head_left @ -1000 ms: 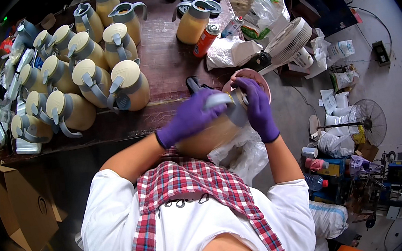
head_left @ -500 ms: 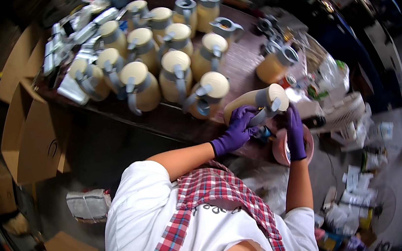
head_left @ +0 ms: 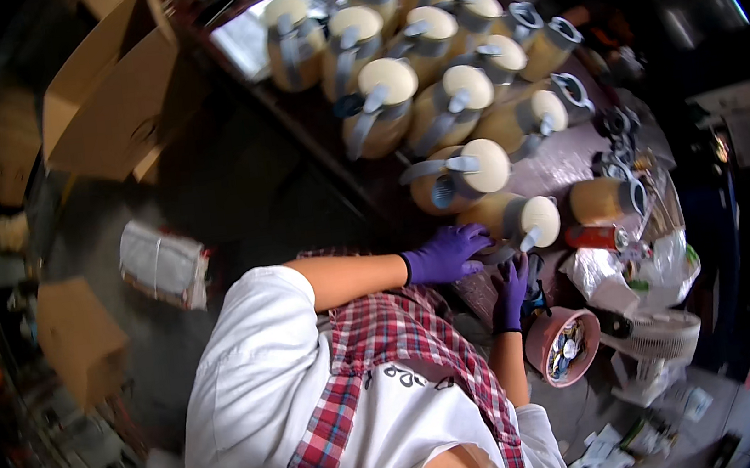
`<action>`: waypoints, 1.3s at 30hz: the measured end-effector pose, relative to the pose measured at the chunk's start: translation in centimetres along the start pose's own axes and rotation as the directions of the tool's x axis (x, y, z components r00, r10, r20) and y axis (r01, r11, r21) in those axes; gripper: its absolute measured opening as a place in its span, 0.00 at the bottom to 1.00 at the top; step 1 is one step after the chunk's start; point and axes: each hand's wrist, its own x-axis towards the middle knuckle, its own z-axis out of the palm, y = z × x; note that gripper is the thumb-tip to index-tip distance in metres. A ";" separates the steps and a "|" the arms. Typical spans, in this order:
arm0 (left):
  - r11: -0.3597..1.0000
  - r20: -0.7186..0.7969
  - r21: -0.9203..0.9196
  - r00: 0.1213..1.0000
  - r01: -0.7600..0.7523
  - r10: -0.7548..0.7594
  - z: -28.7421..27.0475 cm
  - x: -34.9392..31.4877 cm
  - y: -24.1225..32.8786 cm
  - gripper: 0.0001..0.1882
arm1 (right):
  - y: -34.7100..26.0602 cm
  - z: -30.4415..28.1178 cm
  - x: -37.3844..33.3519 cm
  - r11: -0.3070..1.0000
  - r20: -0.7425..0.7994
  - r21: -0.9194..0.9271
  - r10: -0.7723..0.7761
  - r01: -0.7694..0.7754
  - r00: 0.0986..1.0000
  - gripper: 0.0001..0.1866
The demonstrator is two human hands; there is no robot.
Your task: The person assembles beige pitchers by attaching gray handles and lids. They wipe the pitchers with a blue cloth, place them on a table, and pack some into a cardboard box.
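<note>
Both my hands wear purple gloves and are at a cream jug (head_left: pixel 537 221) with a grey collar and handle, near the table's front edge. It leans with its lid to the right. My left hand (head_left: pixel 449 255) holds it from the left, fingers bent against the lower body and the handle's end. From the near side, my right hand (head_left: pixel 512 293) grips the handle below the lid; blur hides the exact hold. Beside my right wrist is a small dark-and-blue thing (head_left: pixel 535 288), its kind unclear. A similar lidded jug (head_left: pixel 483 166) stands just behind.
Several lidded jugs (head_left: pixel 388 82) crowd the dark table (head_left: pixel 318 139); a few lidless ones (head_left: pixel 554 44) stand at the far right. A lone jug (head_left: pixel 601 200), a red can (head_left: pixel 596 237), plastic bags, a pink bucket (head_left: pixel 541 354) of small pieces and a white fan (head_left: pixel 659 336) lie rightward. Cardboard boxes (head_left: pixel 114 93) stand left.
The view has swung, so the table and jugs sit farther right. The jug in hand shows lower beside the others. My right hand has come down from beside its lid to its handle.
</note>
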 end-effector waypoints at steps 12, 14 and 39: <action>0.653 0.041 -0.477 0.757 0.588 -0.652 -14.0 -17.6 -10.7 0.15 | -3.4 19.6 -4.2 0.761 0.648 -0.371 -0.199 0.533 0.735 0.14; 0.870 -0.215 -0.314 0.864 0.380 -0.455 -15.7 -18.7 -15.5 0.14 | -8.6 26.0 -4.0 0.783 0.720 -0.299 -0.190 0.545 0.668 0.13; 0.613 -0.438 -0.678 0.447 0.405 -0.780 -52.0 -39.6 -40.7 0.14 | -8.9 85.6 27.2 0.777 0.358 -0.524 -0.170 0.349 0.918 0.16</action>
